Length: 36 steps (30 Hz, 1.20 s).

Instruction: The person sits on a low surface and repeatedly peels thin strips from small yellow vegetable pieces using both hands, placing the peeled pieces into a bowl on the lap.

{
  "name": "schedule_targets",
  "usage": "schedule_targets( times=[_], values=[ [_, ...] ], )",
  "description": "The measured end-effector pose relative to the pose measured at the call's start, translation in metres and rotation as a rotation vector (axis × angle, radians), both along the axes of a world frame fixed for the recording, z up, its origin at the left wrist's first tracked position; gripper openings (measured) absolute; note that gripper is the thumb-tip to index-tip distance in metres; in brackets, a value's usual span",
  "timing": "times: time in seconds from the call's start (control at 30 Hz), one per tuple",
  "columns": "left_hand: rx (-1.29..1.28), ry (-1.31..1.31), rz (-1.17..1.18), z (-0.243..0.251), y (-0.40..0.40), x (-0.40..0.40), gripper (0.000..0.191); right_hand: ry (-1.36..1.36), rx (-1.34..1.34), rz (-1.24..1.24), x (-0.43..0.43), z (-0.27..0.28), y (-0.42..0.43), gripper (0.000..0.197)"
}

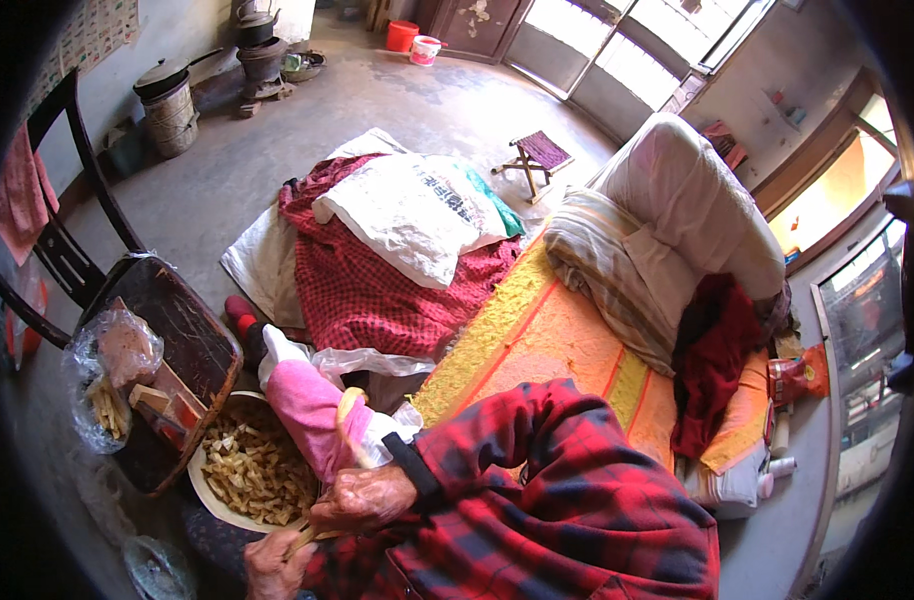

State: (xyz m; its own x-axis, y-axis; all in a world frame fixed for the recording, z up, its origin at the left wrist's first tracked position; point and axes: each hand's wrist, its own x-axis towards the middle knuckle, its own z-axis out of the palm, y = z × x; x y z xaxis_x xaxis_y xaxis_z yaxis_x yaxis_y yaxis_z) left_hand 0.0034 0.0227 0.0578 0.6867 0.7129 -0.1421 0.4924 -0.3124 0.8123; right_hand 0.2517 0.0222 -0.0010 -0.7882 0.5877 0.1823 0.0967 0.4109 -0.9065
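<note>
My right hand (367, 496), below a black cuff and red plaid sleeve, is closed on a thin pale-yellow strip (304, 538). Lower and further left, my left hand (277, 562) pinches the same strip. A longer pale band (346, 416) lies across the pink-clad leg (307, 409) and runs down to my right hand; whether it joins the strip cannot be told. Close beside both hands stands a round pale-rimmed bowl (195, 472) full of short yellowish pieces (254, 469), their material unclear.
A worn dark chair (179, 315) at left carries plastic bags (126, 349) and wooden blocks (153, 397). An orange and yellow cover (554, 345) spreads to the right, with bedding (614, 262) on it. Ahead lie red checked cloth (382, 307), a white sack (404, 217) and a folding stool (543, 154).
</note>
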Motion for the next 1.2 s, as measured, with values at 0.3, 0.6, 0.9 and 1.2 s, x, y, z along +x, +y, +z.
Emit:
schedule_targets(
  times=[0.3,0.6,0.9,1.2],
  values=[
    [-0.069,0.150,0.193,0.012,0.010,-0.049,0.015,-0.179,0.077,-0.009,0.040,-0.010,0.024,0.031],
    [0.026,0.107,0.004,-0.029,0.002,0.017,0.013,0.044,0.042,0.049,-0.010,-0.038,0.006,0.026],
    [-0.156,-0.025,0.166,-0.028,0.007,-0.008,0.011,0.169,-0.253,0.011,0.006,-0.035,0.006,0.023],
    [-0.088,0.010,0.107,-0.021,0.008,-0.005,0.013,-0.088,0.050,0.053,0.005,-0.030,0.011,0.021]
  ],
)
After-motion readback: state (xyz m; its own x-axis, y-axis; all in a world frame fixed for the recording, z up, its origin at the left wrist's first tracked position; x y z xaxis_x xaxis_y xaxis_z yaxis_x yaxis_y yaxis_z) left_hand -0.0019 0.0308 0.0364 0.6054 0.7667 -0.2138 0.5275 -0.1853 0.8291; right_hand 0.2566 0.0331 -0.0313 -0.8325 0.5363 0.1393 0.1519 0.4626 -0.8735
